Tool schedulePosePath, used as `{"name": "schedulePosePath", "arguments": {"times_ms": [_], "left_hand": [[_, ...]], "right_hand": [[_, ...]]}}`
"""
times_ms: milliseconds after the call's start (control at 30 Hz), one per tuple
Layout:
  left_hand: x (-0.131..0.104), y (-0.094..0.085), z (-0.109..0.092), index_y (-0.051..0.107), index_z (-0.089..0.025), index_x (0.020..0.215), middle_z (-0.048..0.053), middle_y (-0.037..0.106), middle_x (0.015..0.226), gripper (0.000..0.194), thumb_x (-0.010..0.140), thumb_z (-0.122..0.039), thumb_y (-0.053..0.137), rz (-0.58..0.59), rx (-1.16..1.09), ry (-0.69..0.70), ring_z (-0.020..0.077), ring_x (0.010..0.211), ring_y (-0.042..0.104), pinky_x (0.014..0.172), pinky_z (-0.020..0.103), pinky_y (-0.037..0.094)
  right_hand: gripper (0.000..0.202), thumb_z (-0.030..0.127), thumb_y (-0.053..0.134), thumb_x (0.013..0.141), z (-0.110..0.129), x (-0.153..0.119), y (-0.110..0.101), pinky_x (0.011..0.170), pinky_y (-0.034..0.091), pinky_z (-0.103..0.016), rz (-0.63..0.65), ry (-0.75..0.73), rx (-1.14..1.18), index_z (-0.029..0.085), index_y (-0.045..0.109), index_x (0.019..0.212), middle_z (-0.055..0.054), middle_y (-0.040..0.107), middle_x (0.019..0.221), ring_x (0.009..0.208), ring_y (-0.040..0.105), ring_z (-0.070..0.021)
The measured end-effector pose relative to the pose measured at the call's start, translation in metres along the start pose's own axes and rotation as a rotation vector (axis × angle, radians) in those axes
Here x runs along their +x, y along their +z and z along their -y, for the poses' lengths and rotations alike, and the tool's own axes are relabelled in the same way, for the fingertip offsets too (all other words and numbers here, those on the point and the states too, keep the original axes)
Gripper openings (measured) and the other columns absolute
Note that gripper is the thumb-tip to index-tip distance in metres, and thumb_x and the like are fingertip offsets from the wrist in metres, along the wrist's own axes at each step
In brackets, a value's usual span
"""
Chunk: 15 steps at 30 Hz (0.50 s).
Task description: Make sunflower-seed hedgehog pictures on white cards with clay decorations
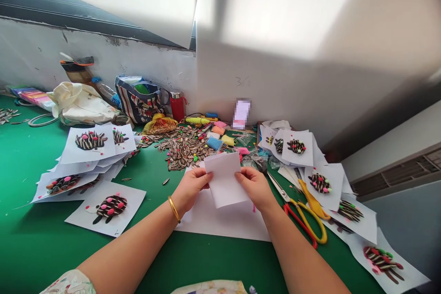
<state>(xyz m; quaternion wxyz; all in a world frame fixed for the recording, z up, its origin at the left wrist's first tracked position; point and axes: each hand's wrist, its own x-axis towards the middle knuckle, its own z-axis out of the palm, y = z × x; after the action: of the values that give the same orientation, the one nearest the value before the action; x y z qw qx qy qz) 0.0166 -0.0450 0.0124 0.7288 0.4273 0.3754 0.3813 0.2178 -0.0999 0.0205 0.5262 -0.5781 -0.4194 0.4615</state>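
Observation:
A small white sheet of paper [225, 183] is held up between my two hands over the table. My left hand [193, 186], a gold bangle at its wrist, pinches the sheet's left edge. At the right edge my right hand [254, 186] grips it between thumb and fingers. Beneath lies a larger white sheet [223, 223], partly covered by my hands and the held paper. Just beyond the held paper spreads a heap of striped sunflower seeds [186, 147], with packets of coloured clay [215, 142] beside it.
White cards with seed-and-clay figures [105, 209] pile up at left; more cards [322, 183] lie at right. Yellow-handled scissors [306, 220] and a yellow cutter [312, 200] rest by my right forearm. Bags [141, 101] and a red bottle [178, 106] stand along the wall.

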Motion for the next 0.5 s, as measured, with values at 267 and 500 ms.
{"name": "schedulePosePath", "arguments": {"times_ms": [267,500], "left_hand": [[0.006,-0.005,-0.003,0.070,-0.015,0.077,0.001,0.063,0.071,0.030,0.064,-0.039,0.082,-0.127,0.077,0.181,0.0106,0.063,0.052,0.060,0.024,0.043],[0.007,-0.007,-0.005,0.069,-0.016,0.084,0.001,0.065,0.078,0.031,0.066,-0.039,0.081,-0.110,0.072,0.198,0.0129,0.070,0.057,0.066,0.025,0.046]], "right_hand": [[0.032,0.048,0.073,0.072,-0.012,0.003,0.000,0.057,0.046,-0.028,0.042,0.019,-0.013,0.019,0.071,0.085,-0.003,0.070,0.076,0.065,0.061,-0.0185],[0.030,0.046,0.072,0.070,-0.007,0.001,0.002,0.057,0.046,-0.028,0.033,0.049,-0.030,0.019,0.070,0.083,-0.002,0.069,0.075,0.065,0.061,-0.0183]]}}
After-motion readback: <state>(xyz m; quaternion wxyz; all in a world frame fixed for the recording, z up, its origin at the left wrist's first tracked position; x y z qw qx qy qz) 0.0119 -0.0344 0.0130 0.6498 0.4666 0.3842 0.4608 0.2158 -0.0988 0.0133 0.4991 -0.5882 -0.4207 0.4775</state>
